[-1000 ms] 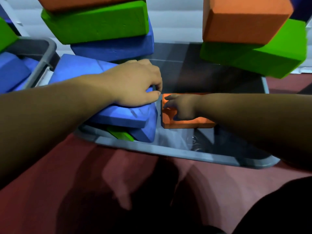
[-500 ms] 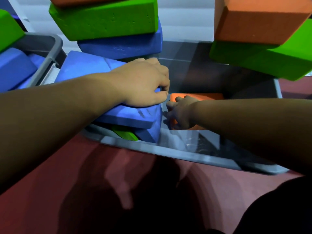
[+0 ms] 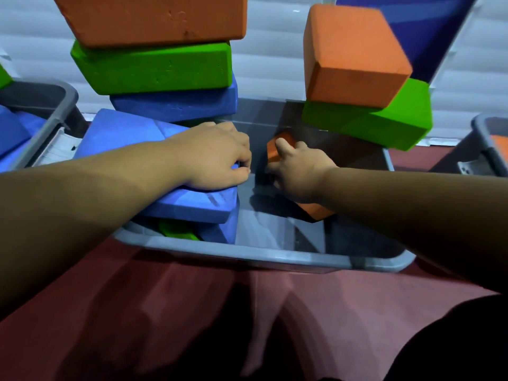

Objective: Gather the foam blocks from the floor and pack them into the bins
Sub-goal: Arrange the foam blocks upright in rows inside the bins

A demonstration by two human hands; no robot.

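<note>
While tipped on edge, orange block [image 3: 272, 154]: inside grey bin [image 3: 275, 258], no longer flat on its bottom.
Right hand [image 3: 299, 174]: clenched round that block.
Left hand [image 3: 217, 158]: curled over edge of blue block [image 3: 192, 206], pressing down.
Grey bin: upright fit beside blue block likely, saving space.

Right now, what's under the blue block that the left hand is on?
A green block peeks out beneath the top blue block, beside a lower blue block, inside the grey bin. The left hand grips the top one; the right hand holds an orange block. Anything deeper is covered.
</note>
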